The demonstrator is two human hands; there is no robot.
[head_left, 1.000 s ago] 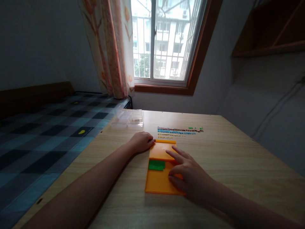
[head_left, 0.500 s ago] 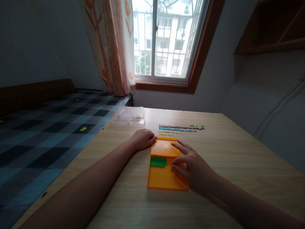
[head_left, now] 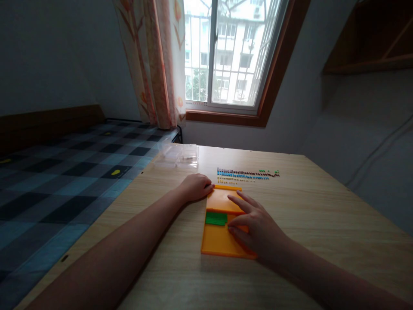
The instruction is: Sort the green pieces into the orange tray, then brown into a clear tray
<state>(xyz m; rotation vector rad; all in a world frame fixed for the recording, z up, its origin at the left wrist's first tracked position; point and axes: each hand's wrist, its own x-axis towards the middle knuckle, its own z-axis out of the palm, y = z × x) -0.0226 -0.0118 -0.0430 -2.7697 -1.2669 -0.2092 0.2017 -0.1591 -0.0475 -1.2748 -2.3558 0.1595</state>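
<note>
The table (head_left: 316,211) (wood-grained) bears clear boxes (head_left: 188,157), small pieces (head_left: 230,174), an orange tray (head_left: 217,239).

No text can be read. Tiny reddish marks (head_left: 196,103) sit low on the window (head_left: 235,56), upper centre of the frame — too small to make out — and faint marks beside a yellow patch (head_left: 115,172) on the sheet (head_left: 82,183), left, are equally illegible.

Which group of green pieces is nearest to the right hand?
The green patch in the orange tray, close to the right hand; the other green pieces lie farther off, on the table.
</note>
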